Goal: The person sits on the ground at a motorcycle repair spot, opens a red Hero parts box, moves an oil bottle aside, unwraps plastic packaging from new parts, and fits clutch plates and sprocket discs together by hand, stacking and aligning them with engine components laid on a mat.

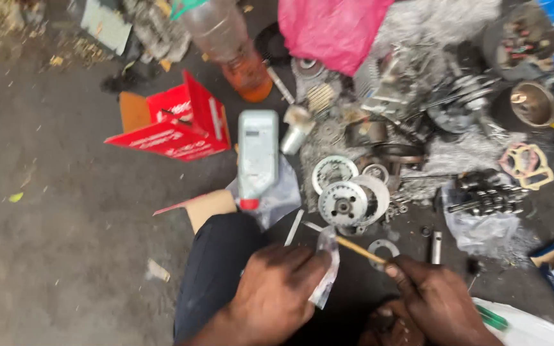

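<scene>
The left hand (276, 291) pinches a small clear plastic packet (327, 269) between thumb and fingers, holding it upright just below the round clutch plate (343, 205) that lies on the ground. The right hand (436, 301) is closed around a thin yellowish stick (360, 250) (possibly a brush handle or a slim tool; the blur makes it hard to tell), its tip pointing toward the top of the packet and nearly touching it. Judging from this, the step in hand looks like working the packet open or getting something out of it with the stick; the next move would call for a steady pinch on the packet and a careful, well-aimed push at its mouth, since the plastic is limp. Left of the clutch plate a grey oil bottle (257, 154) lies flat, and further left sits a red cardboard box (174, 125). Above the clutch plate is a pink cloth (331, 29), and to its right a set of dark gear shafts (488, 192) rests on a plastic bag. The dark concrete floor (65, 224) is littered with scraps.
</scene>
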